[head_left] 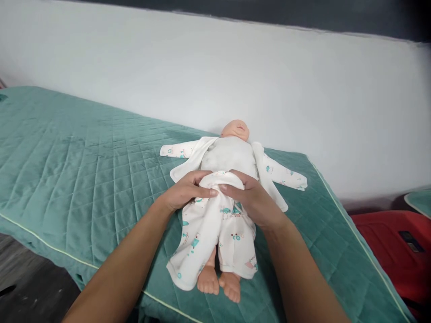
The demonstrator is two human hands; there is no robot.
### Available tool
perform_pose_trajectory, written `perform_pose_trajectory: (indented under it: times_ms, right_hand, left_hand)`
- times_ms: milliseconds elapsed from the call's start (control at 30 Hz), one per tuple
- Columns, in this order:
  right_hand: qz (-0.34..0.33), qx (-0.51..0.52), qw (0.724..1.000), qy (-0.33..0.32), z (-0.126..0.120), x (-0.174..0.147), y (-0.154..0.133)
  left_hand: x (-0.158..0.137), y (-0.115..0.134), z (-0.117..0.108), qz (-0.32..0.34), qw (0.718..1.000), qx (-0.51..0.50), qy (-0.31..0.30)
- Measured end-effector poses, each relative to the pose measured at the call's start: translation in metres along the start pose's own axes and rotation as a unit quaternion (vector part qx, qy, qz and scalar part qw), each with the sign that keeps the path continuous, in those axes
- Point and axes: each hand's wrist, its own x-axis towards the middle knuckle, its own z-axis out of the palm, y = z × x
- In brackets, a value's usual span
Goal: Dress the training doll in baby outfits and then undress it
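Observation:
A baby doll [229, 154] lies on its back, head toward the wall and bare feet toward me. White printed pants [235, 240] cover its legs. Both hands pinch the waistband at the doll's belly: my left hand [186, 190] on the left side, my right hand [254, 197] on the right, thumbs nearly meeting at the middle. The waistband is bunched and raised between them. An open white jacket [283, 172] with printed sleeves is on the doll's arms, its front panels spread to either side of the pale torso.
A green quilted cover [84, 179] with a pale piped edge lies under the doll. Behind rises a white wall [202, 67] with a dark band on top. A red plastic chair [397, 251] stands at the right. Dark floor [30, 273] shows at the lower left.

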Motion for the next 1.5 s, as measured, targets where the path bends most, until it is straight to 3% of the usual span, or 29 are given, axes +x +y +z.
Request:
perform_pose_trajectory:
  times_ms: [133, 233, 467, 633, 900, 1067, 1167, 1267, 1400, 1500]
  right_hand:
    - [0.000, -0.057, 0.995, -0.087, 0.001, -0.006, -0.008]
    - [0.005, -0.089, 0.987, -0.133, 0.002, -0.013, -0.013]
    - [-0.022, -0.147, 0.982, -0.118, 0.002, -0.018, -0.012]
    - [-0.079, -0.190, 0.969, -0.140, 0.002, -0.014, -0.010]
    - [-0.089, -0.237, 0.947, -0.197, 0.004, -0.011, -0.005]
    - [-0.098, -0.277, 0.933, -0.211, 0.004, -0.010, -0.003]
    - [-0.104, -0.301, 0.923, -0.214, 0.005, -0.010, -0.001]
    - [-0.106, -0.321, 0.918, -0.206, 0.007, -0.011, 0.001]
    - [-0.096, -0.342, 0.913, -0.201, 0.010, -0.011, 0.002]
    - [-0.090, -0.359, 0.909, -0.192, 0.010, -0.011, 0.004]
  left_hand:
    - [-0.003, -0.006, 0.002, 0.047, 0.997, -0.039, 0.045]
    - [-0.014, -0.007, 0.008, 0.038, 0.996, -0.066, 0.050]
    - [-0.073, 0.009, 0.044, -0.060, 0.981, -0.155, 0.103]
    - [-0.100, 0.022, 0.068, -0.081, 0.966, -0.212, 0.122]
    - [-0.133, 0.020, 0.123, -0.104, 0.924, -0.240, 0.279]
    - [-0.153, 0.010, 0.144, -0.140, 0.872, -0.270, 0.383]
    - [-0.162, -0.007, 0.149, -0.166, 0.838, -0.306, 0.420]
    - [-0.170, -0.031, 0.150, -0.148, 0.824, -0.306, 0.454]
    - [-0.175, -0.052, 0.142, -0.123, 0.829, -0.255, 0.482]
    - [-0.173, -0.049, 0.128, -0.130, 0.847, -0.162, 0.489]
